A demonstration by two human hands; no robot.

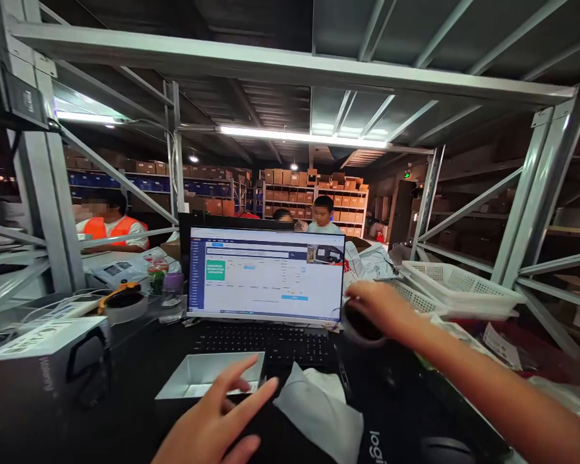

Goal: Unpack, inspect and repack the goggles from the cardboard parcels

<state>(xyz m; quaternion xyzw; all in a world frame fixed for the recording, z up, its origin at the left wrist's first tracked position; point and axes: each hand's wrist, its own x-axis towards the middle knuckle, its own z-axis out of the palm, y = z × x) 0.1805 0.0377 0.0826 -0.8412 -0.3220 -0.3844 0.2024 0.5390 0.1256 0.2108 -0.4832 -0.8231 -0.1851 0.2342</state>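
Note:
My left hand (217,419) hovers low in front of me with its fingers spread, just above a shallow grey tray (193,380) and beside a white plastic bag (319,406). My right hand (379,309) reaches out to the right of the monitor (265,274) and wraps around a dark round roll (360,325), which looks like tape. A black keyboard (270,345) lies between the tray and the lit screen.
White perforated baskets (459,287) are stacked at the right. A black box (38,370), a tape roll (125,303), bottles (167,287) and a printer (113,270) stand left. Steel rack posts (43,180) frame the desk. Other people sit behind the monitor.

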